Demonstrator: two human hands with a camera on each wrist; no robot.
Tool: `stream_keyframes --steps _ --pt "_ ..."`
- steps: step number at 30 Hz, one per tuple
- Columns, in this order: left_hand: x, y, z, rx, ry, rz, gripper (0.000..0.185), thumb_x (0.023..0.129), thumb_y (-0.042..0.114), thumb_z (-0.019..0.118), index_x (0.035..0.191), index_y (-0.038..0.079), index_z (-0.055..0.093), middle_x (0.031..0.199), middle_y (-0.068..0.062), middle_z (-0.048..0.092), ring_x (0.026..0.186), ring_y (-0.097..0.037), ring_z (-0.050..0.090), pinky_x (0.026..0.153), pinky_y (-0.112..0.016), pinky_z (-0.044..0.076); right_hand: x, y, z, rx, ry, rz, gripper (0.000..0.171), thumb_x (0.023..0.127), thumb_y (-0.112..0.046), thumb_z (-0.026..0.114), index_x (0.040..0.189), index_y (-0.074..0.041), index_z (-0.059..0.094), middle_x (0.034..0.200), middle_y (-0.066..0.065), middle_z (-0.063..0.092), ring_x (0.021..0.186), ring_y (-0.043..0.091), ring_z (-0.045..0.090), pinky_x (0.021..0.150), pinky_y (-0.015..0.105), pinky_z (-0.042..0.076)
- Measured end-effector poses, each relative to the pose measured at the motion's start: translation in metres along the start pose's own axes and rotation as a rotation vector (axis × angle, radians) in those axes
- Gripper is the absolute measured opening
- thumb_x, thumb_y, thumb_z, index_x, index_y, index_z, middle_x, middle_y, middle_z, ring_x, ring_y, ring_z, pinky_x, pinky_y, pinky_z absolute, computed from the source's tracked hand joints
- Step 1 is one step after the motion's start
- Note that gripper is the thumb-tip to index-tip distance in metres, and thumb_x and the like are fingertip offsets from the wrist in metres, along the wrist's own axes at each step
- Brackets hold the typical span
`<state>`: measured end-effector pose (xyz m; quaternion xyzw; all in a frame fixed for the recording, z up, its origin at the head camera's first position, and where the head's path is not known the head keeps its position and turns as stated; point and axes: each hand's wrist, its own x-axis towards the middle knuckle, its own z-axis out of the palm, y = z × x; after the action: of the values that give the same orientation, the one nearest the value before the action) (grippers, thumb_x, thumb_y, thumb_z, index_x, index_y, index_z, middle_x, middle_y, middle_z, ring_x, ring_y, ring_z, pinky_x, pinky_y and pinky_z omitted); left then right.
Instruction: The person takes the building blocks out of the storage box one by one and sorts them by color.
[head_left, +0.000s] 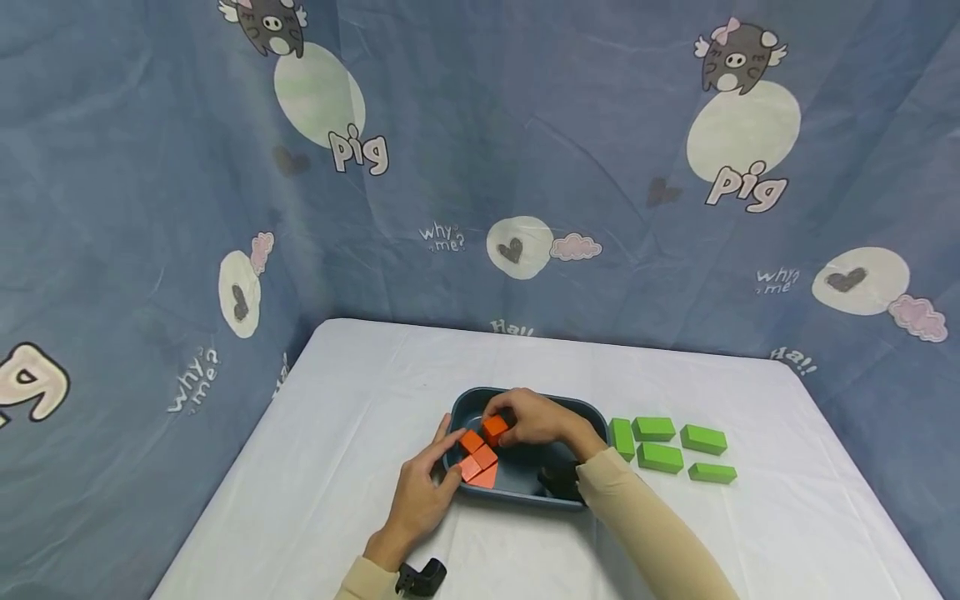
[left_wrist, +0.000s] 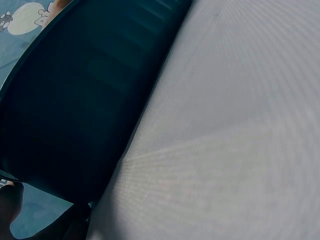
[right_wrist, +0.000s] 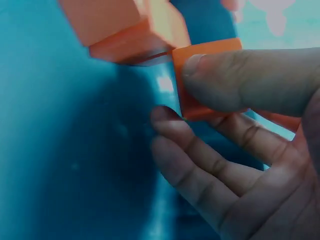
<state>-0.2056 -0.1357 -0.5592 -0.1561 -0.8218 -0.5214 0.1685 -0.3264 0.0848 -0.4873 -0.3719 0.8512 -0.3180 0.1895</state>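
Note:
Inside a dark blue tray (head_left: pixel 525 498), several orange blocks (head_left: pixel 482 457) sit together at the left end. My right hand (head_left: pixel 536 417) reaches over the tray and pinches one orange cube (right_wrist: pixel 212 55) between thumb and fingers. In the right wrist view this cube is beside other orange blocks (right_wrist: pixel 112 22), and the lower fingers extend over the tray floor. My left hand (head_left: pixel 423 496) is at the tray's left end, its fingers and thumb spread by the rim and the nearest blocks. The left wrist view shows mostly the tray's dark outer wall (left_wrist: pixel 85 100).
Several green blocks (head_left: pixel 660 457) lie on the white-covered table (head_left: pixel 337 433), just right of the tray. A blue patterned cloth (head_left: pixel 450 167) hangs behind and at the sides. A black device (head_left: pixel 422 577) is strapped on the left wrist.

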Motion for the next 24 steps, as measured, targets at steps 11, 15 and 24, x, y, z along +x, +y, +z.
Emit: stream_keyframes --steps 11,15,24 --pt "0.0 0.0 0.0 0.004 0.016 0.028 0.048 0.089 0.004 0.07 0.137 0.003 0.064 0.154 -0.013 0.046 0.138 -0.026 0.047 0.111 -0.017 0.03 -0.026 -0.005 -0.029 0.164 0.098 -0.019 0.037 0.083 0.005 0.076 0.118 -0.002 0.069 0.106 0.003 0.068 0.085 0.018 0.067 0.081 0.033 0.059" --pt "0.0 0.001 0.0 0.009 0.022 0.033 0.048 0.09 0.005 0.07 0.137 0.002 0.064 0.154 -0.013 0.046 0.139 -0.026 0.046 0.112 -0.016 0.029 -0.043 -0.01 -0.041 0.178 0.146 0.007 0.038 0.084 0.001 0.077 0.12 -0.003 0.068 0.101 0.005 0.07 0.08 0.02 0.068 0.078 0.033 0.059" --pt "-0.001 0.004 0.0 -0.012 0.019 0.043 0.051 0.086 0.0 0.068 0.137 0.003 0.064 0.153 -0.015 0.046 0.139 -0.027 0.046 0.112 -0.016 0.028 -0.082 -0.014 -0.056 0.125 0.269 0.005 0.036 0.082 -0.001 0.078 0.114 -0.015 0.07 0.089 0.0 0.068 0.073 0.02 0.063 0.076 0.035 0.056"
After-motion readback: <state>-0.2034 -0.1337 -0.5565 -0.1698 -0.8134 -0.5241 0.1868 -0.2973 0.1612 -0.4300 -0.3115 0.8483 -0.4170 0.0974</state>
